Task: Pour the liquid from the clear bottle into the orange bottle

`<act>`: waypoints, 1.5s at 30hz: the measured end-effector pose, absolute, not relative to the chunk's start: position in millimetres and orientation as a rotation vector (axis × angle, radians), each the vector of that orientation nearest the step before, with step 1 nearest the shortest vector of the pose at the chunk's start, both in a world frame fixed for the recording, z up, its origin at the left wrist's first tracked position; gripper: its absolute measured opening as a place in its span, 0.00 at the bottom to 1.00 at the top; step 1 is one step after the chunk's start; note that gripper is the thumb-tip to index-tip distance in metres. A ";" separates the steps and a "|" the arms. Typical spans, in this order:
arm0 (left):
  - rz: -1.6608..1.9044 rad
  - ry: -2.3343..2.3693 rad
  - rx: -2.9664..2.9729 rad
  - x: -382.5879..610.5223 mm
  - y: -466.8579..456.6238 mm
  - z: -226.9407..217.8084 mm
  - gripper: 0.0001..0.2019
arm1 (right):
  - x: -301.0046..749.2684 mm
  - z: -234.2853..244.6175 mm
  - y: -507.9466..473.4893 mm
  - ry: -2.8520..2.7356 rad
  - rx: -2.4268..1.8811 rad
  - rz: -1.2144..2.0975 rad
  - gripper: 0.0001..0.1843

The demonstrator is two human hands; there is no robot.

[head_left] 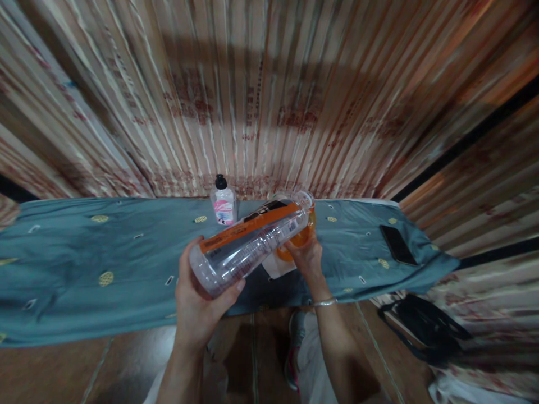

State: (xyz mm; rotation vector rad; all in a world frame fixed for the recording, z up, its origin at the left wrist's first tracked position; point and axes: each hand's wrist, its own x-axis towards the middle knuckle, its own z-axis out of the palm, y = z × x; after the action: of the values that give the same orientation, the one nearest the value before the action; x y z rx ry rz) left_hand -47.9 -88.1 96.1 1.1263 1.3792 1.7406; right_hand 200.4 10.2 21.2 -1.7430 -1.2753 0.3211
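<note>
My left hand [197,311] is wrapped round the base of a large clear plastic bottle [248,258] with an orange and grey label. The bottle tilts, its neck pointing up and to the right. Beneath that neck, my right hand [309,261] grips an orange see-through bottle [310,227], mostly hidden behind the clear one. Whether the two bottles touch, I cannot tell. A white sheet-like thing [280,268] lies under them, partly covered. Left of the bottles a small clear bottle [224,205] with a black cap and pink label stands upright on the cloth.
A teal patterned cloth [138,269] covers the long narrow table. Toward its right end lies a black phone [398,245]. A pleated curtain [252,101] hangs behind the table. On the floor at the right is a black bag [429,328].
</note>
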 end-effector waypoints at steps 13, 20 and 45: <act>1.763 1.386 1.102 -49.3 -88.6 92.0 0.56 | 199.6 24.4 9.1 -1.281 -1.769 0.330 0.42; 1.767 1.391 1.116 -48.6 -88.4 97.3 0.54 | 199.5 22.5 9.0 -1.274 -1.747 0.330 0.44; 1.773 1.367 1.111 -48.8 -89.2 100.6 0.52 | 198.6 27.7 8.3 -1.265 -1.752 0.360 0.42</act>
State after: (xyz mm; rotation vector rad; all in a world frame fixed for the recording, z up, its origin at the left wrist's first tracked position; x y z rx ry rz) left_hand -48.8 -89.2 100.6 1.1106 1.3673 1.7731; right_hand 198.6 8.3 27.7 -1.7517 -1.2653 0.3604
